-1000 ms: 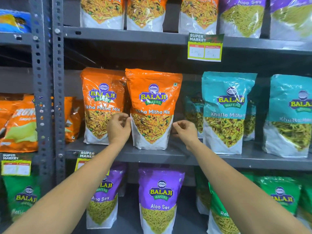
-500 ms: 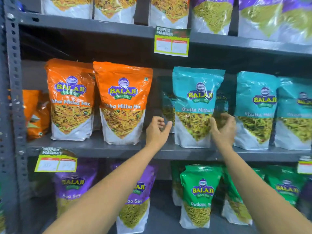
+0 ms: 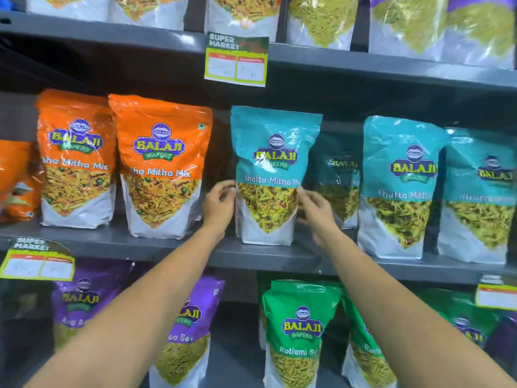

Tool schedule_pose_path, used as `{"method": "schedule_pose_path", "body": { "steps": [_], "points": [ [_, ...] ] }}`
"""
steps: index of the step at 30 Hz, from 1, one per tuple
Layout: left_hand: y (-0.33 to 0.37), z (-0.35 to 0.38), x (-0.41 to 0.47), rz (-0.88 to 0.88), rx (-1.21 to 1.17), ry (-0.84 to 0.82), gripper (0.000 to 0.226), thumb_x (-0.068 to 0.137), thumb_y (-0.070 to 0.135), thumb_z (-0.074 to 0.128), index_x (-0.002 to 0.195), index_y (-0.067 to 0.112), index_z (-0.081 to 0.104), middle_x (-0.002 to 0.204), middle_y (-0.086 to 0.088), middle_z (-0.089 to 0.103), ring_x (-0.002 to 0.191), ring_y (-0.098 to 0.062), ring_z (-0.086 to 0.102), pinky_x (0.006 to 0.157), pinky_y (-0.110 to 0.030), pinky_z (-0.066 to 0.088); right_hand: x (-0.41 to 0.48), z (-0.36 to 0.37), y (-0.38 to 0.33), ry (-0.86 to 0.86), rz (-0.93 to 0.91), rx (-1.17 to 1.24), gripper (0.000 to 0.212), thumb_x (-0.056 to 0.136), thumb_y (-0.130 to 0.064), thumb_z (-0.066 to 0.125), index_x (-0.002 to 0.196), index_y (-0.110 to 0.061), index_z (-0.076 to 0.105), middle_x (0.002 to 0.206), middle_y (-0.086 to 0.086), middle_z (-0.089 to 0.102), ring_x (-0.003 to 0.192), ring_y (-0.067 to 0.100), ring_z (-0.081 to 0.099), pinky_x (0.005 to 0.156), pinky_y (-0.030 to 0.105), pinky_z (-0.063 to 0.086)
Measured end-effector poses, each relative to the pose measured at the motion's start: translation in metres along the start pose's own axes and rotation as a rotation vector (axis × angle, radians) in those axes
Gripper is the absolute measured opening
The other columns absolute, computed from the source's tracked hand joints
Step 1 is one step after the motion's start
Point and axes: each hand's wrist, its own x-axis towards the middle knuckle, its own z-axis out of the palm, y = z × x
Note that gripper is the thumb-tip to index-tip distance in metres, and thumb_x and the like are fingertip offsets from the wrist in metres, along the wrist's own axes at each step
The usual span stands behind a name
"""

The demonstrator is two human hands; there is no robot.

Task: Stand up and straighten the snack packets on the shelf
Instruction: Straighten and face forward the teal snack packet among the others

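Note:
A teal Khatta Mitha Mix packet [image 3: 272,152] stands upright at the front of the grey middle shelf [image 3: 167,249]. My left hand [image 3: 219,204] is at its left edge and my right hand [image 3: 314,210] at its right edge, fingers curled against both sides. Behind it to the right a second teal packet [image 3: 340,177] stands further back. Two more teal packets [image 3: 402,186] stand on the right. Two orange Mitha Mix packets [image 3: 162,163] stand upright on the left.
The shelf above holds orange and purple packets [image 3: 321,21] and carries a price tag [image 3: 236,61]. Purple Aloo Sev packets [image 3: 190,329] and green Ratlami Sev packets [image 3: 300,331] stand on the shelf below. More price tags [image 3: 37,261] hang on the middle shelf's edge.
Both hands left the orange Mitha Mix packet and moved right to the teal Khatta Mitha Mix packet, closing in on its two sides. The view shifted right with them.

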Motion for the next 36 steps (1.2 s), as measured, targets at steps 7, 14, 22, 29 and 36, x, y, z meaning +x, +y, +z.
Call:
{"method": "schedule_pose_path", "body": {
  "steps": [7, 14, 22, 29, 36],
  "points": [
    [0.031, 0.009, 0.019, -0.052, -0.108, 0.057, 0.012, 0.092, 0.017, 0.055, 0.097, 0.020, 0.066, 0.113, -0.006, 0.068, 0.104, -0.022, 0.062, 0.095, -0.046, 0.052, 0.031, 0.002, -0.028, 0.106, -0.064, 0.125, 0.008, 0.093, -0.015, 0.053, 0.094, -0.014, 0.061, 0.081, 0.000, 0.060, 0.072, 0.012, 0.051, 0.072, 0.030, 0.049],
    [0.032, 0.003, 0.026, -0.078, -0.100, 0.074, 0.010, 0.092, 0.018, 0.055, 0.096, 0.015, 0.064, 0.107, -0.008, 0.067, 0.104, -0.025, 0.063, 0.093, -0.046, 0.053, 0.033, 0.000, -0.024, 0.203, -0.153, 0.096, 0.016, 0.087, -0.011, 0.063, 0.073, -0.018, 0.059, 0.078, -0.001, 0.061, 0.074, 0.010, 0.053, 0.070, 0.021, 0.045],
    [0.014, -0.015, 0.010, -0.142, 0.021, -0.139, 0.010, 0.093, 0.013, 0.052, 0.095, 0.013, 0.062, 0.098, -0.006, 0.065, 0.092, -0.018, 0.061, 0.065, -0.026, 0.054, 0.019, -0.020, 0.002, -0.109, -0.001, 0.028, 0.010, 0.090, 0.001, 0.054, 0.097, -0.004, 0.061, 0.088, 0.011, 0.062, 0.081, 0.021, 0.058, 0.087, 0.044, 0.052],
    [-0.009, -0.019, -0.003, -0.145, 0.034, -0.121, 0.018, 0.091, 0.010, 0.056, 0.102, -0.001, 0.064, 0.081, -0.003, 0.064, 0.076, -0.013, 0.059, 0.071, -0.030, 0.056, 0.015, -0.013, 0.008, -0.085, -0.105, -0.123, 0.017, 0.089, -0.004, 0.058, 0.076, -0.014, 0.059, 0.084, 0.014, 0.063, 0.078, 0.022, 0.059, 0.073, 0.033, 0.053],
    [-0.011, -0.021, 0.005, -0.249, -0.004, -0.086, 0.021, 0.093, 0.015, 0.053, 0.102, 0.001, 0.065, 0.100, -0.012, 0.066, 0.094, -0.024, 0.059, 0.078, -0.040, 0.054, 0.018, -0.011, 0.013, 0.064, -0.225, -0.298, 0.010, 0.089, -0.016, 0.061, 0.079, -0.014, 0.061, 0.076, -0.001, 0.062, 0.071, 0.011, 0.054, 0.060, 0.006, 0.042]
  ]
}}
